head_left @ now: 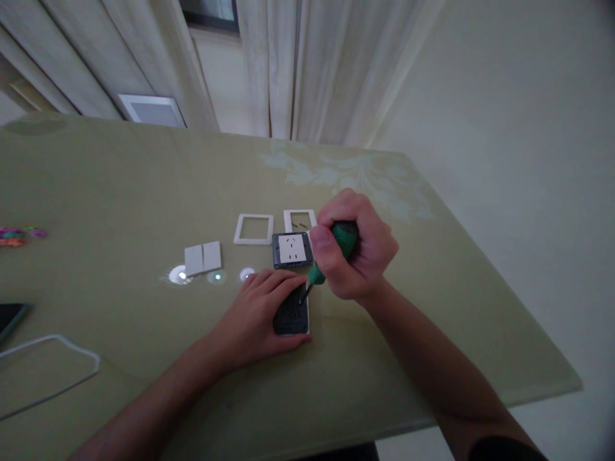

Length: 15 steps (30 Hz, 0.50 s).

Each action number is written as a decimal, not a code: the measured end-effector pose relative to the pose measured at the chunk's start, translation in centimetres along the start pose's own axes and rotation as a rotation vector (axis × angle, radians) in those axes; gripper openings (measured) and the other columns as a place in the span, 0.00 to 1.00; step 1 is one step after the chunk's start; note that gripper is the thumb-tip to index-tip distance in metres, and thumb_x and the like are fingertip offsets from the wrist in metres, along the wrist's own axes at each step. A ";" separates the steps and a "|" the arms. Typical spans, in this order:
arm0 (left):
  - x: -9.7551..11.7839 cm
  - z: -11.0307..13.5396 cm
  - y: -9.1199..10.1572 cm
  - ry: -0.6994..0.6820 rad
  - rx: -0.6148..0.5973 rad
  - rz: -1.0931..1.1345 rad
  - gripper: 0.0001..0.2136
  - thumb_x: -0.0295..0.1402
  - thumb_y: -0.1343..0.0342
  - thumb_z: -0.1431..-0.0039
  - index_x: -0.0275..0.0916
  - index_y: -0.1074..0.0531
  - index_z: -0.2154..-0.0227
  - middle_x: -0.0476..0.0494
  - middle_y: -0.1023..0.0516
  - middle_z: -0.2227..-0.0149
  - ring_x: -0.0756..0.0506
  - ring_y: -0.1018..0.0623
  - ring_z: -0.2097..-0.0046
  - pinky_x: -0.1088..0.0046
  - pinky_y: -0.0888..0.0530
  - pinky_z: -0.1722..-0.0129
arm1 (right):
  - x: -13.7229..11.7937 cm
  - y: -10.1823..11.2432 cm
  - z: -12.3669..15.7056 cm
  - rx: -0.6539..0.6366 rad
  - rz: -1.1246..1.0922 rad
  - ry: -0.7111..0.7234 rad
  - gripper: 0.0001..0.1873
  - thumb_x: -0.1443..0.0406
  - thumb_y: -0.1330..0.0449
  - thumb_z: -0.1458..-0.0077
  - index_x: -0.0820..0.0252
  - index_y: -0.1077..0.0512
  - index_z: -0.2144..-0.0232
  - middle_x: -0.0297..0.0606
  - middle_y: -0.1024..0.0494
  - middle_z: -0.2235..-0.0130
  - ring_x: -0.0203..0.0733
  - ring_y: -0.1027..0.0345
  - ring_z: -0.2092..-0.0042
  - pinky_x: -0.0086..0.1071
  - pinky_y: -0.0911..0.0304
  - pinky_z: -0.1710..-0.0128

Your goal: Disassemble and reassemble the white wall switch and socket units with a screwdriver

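My right hand [358, 250] is closed around the green handle of a screwdriver [317, 274], held at a slant. Its tip meets the dark back of a wall switch [291, 314] with a white edge. My left hand [264, 314] grips that switch on the table, fingers over the far side and thumb along the near side. Just beyond it lies a wall socket [292, 248], a white face in a dark frame. Behind the socket, a white cover frame [287, 221] holds two small screws [302, 225]; my right hand hides part of its right side.
Another white cover frame [237, 230] and two white switch rockers [203, 258] lie left of the socket. Further left are a white cable [57, 337], a dark flat device [12, 317] and colourful small items [19, 235]. Curtains [327, 70] hang behind the table [144, 186].
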<state>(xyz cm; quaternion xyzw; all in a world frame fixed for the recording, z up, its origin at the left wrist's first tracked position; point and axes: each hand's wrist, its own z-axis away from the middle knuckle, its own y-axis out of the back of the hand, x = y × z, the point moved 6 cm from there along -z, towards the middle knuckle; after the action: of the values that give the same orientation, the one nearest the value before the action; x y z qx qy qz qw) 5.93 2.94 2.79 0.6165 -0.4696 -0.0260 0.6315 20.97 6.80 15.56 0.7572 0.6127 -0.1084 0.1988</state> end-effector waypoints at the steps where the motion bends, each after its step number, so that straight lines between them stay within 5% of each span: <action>1: -0.1 0.0 0.0 0.004 0.000 0.005 0.38 0.47 0.26 0.44 0.45 0.33 0.33 0.36 0.22 0.37 0.28 0.24 0.38 0.44 0.29 0.39 | 0.0 -0.1 0.0 -0.008 0.000 0.011 0.04 0.68 0.39 0.34 0.57 0.28 0.64 0.31 0.27 0.68 0.35 0.33 0.69 0.33 0.32 0.68; 15: 0.1 0.1 0.1 0.008 0.016 0.040 0.31 0.46 0.29 0.41 0.47 0.30 0.37 0.36 0.22 0.38 0.26 0.23 0.38 0.40 0.25 0.41 | -2.2 -1.2 0.4 -0.057 0.106 0.167 0.04 0.68 0.35 0.35 0.54 0.26 0.60 0.32 0.20 0.67 0.39 0.27 0.68 0.34 0.30 0.70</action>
<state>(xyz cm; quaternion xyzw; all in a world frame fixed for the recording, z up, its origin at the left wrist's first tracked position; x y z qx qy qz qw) 5.85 2.86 2.88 0.6121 -0.4794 -0.0070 0.6289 19.38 4.87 15.89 0.7889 0.5891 -0.0167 0.1741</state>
